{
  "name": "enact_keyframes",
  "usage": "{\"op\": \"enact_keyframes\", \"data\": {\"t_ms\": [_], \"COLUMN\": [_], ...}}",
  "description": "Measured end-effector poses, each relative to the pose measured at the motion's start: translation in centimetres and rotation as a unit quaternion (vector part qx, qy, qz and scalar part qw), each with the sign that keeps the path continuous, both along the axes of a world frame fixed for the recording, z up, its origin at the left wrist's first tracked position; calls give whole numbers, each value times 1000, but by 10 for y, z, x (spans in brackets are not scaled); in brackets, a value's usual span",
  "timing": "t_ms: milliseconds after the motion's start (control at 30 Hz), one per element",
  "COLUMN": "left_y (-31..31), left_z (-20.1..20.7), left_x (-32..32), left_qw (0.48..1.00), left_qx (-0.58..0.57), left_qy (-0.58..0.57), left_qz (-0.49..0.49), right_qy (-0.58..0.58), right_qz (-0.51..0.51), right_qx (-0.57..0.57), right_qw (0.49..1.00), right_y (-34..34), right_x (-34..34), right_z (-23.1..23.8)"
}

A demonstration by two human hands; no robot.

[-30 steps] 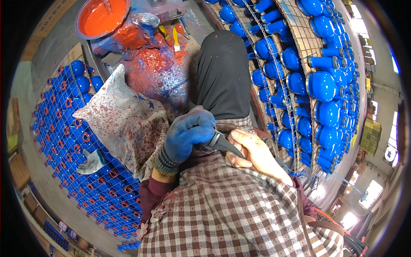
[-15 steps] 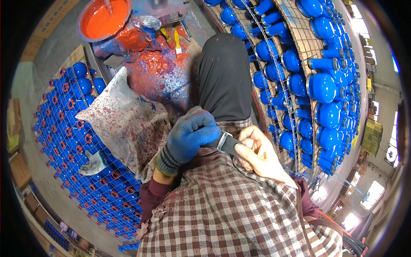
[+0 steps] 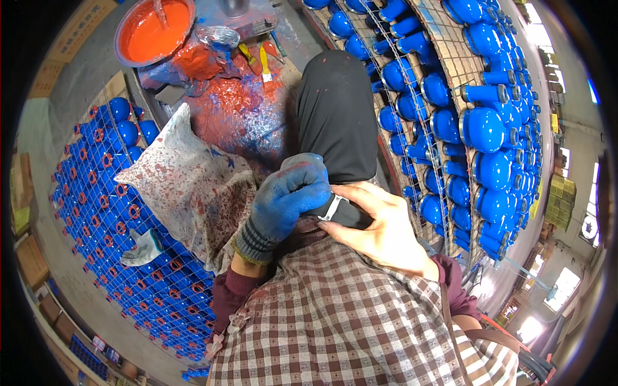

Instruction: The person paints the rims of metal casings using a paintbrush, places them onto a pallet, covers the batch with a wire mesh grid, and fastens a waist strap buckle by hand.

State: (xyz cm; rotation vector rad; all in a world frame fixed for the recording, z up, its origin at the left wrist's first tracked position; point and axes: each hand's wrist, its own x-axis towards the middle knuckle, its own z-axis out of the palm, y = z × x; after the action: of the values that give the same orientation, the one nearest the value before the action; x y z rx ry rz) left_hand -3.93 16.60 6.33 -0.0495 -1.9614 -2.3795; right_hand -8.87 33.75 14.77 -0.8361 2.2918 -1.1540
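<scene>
At waist level, a dark strap [image 3: 356,217] with a silver buckle [image 3: 334,208] lies between my two hands. My left hand [image 3: 290,195], in a blue-stained knit glove with a dark striped cuff, is closed on the strap just left of the buckle. On the other side, my bare right hand [image 3: 386,224] has its thumb and forefinger at the buckle's lower and upper ends, gripping it. A checked brown and white apron [image 3: 322,309] covers my front below them. Black cloth [image 3: 338,116] lies over my leg beyond the hands.
Far left, a bowl of orange-red paint [image 3: 154,32] stands near two yellow-handled brushes [image 3: 266,61]. A paint-spattered cloth [image 3: 193,180] lies left of me. Racks of blue-painted parts [image 3: 486,128] flank both sides; a loose glove [image 3: 141,248] rests on the left rack.
My right hand has shifted left from the strap's free part onto the buckle, its thumb and forefinger spreading to the buckle's ends. The left hand stays nearly in place.
</scene>
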Motion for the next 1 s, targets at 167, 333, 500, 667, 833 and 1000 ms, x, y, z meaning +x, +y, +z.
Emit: {"op": "enact_keyframes", "data": {"t_ms": [167,333,500,667,833,1000], "left_y": [8,13,-1,-2,0,3], "left_z": [-3,-4,12,45,47,24], "left_x": [7,11,3,-3,-2,-3], "left_qw": [998,985,996,919,934,987], "left_qx": [56,160,70,-386,-350,-142], "left_qy": [-10,-67,-49,57,68,71], "left_qz": [22,7,11,54,25,-14], "right_qy": [-50,-159,-63,39,64,58], "right_qz": [0,-41,-8,16,42,39], "right_qx": [33,24,-7,17,20,29], "right_qw": [998,986,998,999,997,997], "right_y": [-1,11,11,19,16,9], "right_x": [-2,5,0,-7,-5,-8], "right_z": [11,-3,-1,-2,2,12]}}
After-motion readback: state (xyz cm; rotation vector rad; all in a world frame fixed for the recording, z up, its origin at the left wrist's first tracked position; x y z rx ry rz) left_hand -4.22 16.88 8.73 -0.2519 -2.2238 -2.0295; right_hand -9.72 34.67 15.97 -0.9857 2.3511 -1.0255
